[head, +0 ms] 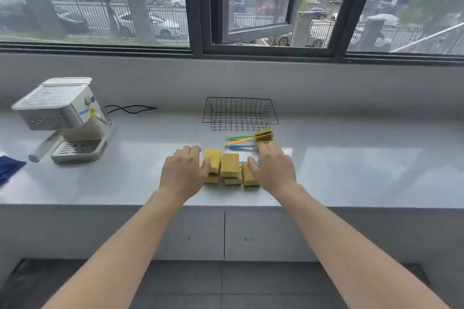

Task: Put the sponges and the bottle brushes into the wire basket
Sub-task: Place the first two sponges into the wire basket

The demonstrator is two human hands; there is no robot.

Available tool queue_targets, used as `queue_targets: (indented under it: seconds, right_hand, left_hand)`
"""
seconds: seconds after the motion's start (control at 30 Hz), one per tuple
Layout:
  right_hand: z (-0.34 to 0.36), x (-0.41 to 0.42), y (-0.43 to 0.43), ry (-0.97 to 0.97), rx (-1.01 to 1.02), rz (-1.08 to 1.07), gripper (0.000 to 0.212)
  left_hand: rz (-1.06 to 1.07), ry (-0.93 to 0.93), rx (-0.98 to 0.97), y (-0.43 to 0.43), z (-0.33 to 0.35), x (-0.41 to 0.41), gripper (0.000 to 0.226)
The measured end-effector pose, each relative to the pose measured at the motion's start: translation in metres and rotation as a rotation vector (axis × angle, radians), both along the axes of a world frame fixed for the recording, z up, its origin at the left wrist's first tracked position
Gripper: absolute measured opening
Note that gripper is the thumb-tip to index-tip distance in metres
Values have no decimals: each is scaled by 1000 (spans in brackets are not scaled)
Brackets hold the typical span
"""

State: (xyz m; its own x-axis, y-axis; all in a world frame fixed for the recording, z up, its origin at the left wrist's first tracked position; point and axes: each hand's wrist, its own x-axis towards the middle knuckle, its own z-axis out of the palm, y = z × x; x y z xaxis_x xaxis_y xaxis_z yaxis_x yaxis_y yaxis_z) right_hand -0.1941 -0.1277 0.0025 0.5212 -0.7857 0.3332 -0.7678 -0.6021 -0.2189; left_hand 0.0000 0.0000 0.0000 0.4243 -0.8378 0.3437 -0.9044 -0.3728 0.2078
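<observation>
Several yellow sponges [229, 165] lie in short stacks on the grey counter, between my two hands. My left hand [184, 170] rests at the left stack, its thumb against the leftmost sponge [213, 162]. My right hand [273, 169] is spread over the right side, its thumb on the rightmost sponge [247, 178]. Behind the sponges lie bottle brushes [263, 136] with yellow sponge heads and green, yellow and blue handles. The black wire basket [239, 114] stands empty further back, near the wall.
A silver coffee machine [64, 118] stands at the left with its black cable [130, 108] trailing along the wall. A dark blue cloth [8, 169] lies at the far left edge. The counter's front edge [226, 206] runs below my wrists.
</observation>
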Motion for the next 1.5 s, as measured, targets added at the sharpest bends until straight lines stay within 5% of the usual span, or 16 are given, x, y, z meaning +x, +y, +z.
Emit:
queue_targets:
  seconds: [0.63,0.9,1.5]
  right_hand:
    - [-103,81,-125,157,345,87,38]
    - [-142,118,-136,166,442,-55,50]
    - [-173,144,-141,-111,740,-239,28]
  left_hand:
    - [134,172,298,-116,-78,64,42]
    - [90,265,433,-155,-118,99,46]
    - [44,856,273,-187,-182,140,26]
